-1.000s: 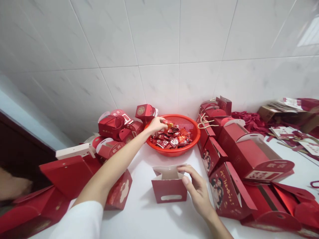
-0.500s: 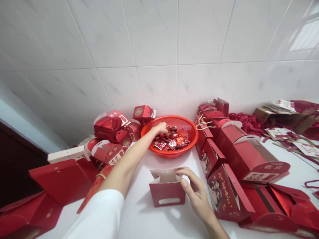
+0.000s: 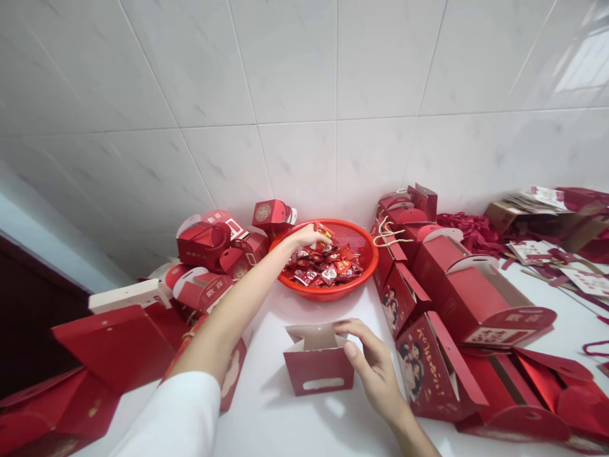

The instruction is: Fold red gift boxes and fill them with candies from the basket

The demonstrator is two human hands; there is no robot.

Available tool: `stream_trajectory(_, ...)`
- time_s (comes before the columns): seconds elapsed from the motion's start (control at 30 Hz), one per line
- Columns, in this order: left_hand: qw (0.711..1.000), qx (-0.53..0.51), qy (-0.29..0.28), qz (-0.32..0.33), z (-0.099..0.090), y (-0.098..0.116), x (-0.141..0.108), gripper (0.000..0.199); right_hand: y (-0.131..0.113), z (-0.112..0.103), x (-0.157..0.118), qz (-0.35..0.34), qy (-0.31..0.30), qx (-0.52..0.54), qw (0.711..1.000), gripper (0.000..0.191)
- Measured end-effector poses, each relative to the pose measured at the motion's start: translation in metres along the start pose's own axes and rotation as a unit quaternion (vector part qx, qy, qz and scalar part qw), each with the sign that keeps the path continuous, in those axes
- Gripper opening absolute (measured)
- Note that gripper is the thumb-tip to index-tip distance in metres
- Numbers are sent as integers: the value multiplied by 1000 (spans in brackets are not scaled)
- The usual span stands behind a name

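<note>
My left hand [image 3: 311, 236] is over the back left of a red plastic basket [image 3: 328, 294] of wrapped candies [image 3: 328, 270]. Its fingers are pinched on a red and gold wrapped candy [image 3: 324, 232]. Nearer to me, a small dark red paper box [image 3: 320, 369] stands upright on the white table, its top open and an oval slot in its front. My right hand [image 3: 371, 358] holds that box by its right edge, thumb in front and fingers at the rim.
Red gift boxes [image 3: 476, 298] line the right side, and more red boxes [image 3: 204, 244] are piled at the left. Loose cards and ribbons [image 3: 547, 254] lie far right. A tiled wall [image 3: 295, 158] stands behind the basket.
My left hand has risen slightly from the candies, and a wrapped candy now shows at its fingertips. My right hand and the paper box have hardly moved.
</note>
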State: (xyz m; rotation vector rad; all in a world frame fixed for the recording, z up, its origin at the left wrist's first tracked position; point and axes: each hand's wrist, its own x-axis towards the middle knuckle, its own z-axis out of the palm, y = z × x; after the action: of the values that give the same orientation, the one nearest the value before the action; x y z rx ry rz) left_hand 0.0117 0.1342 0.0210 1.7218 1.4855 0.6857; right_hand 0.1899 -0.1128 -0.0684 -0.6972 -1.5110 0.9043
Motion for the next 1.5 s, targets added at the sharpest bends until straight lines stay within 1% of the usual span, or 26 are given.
stream_trajectory(0.23, 998, 26, -48, 32, 20, 10, -7, 39, -1, 0, 1, -4, 0, 13, 1000, 20)
stream_trajectory(0.4, 990, 106, -71, 53, 30, 16, -8, 25, 0, 0, 1, -2, -7, 26, 1000, 19)
stream_trajectory(0.5, 974, 180, -104, 94, 40, 19, -9, 23, 1, 0, 0, -3, -9, 26, 1000, 19)
stream_trajectory(0.6, 947, 251, -150, 130, 52, 19, -10, 28, 2, 0, 1, -1, -10, 24, 1000, 19)
stream_trajectory(0.67, 933, 288, -165, 142, 58, 19, -10, 34, 2, -1, 1, 0, -9, 23, 1000, 19)
stream_trajectory(0.77, 920, 327, -157, 149, 62, 18, -10, 41, 2, -1, 0, 0, -12, 22, 1000, 19)
stream_trajectory(0.87, 919, 343, -136, 142, 59, 17, -9, 41, 2, -1, 0, -2, -12, 22, 1000, 19)
stream_trajectory(0.97, 928, 333, -108, 127, 50, 14, -9, 32, 2, -1, 0, -4, -10, 23, 1000, 19)
stream_trajectory(1.07, 944, 300, -78, 111, 39, 11, -10, 33, 1, -1, 0, -6, -11, 24, 1000, 19)
stream_trajectory(1.17, 957, 266, -67, 98, 29, 9, -11, 31, 1, 0, 0, -6, -8, 25, 1000, 19)
stream_trajectory(1.23, 961, 250, -67, 96, 26, 9, -13, 28, 1, 0, 0, -6, -6, 23, 1000, 19)
stream_trajectory(1.3, 962, 243, -74, 100, 27, 10, -14, 27, 2, 1, 0, -6, -5, 20, 1000, 19)
stream_trajectory(1.37, 959, 248, -88, 109, 33, 13, -15, 29, 2, 1, 0, -7, -3, 19, 1000, 19)
stream_trajectory(1.5, 941, 289, -121, 131, 51, 23, -14, 28, 2, 1, -1, -7, 0, 19, 1000, 19)
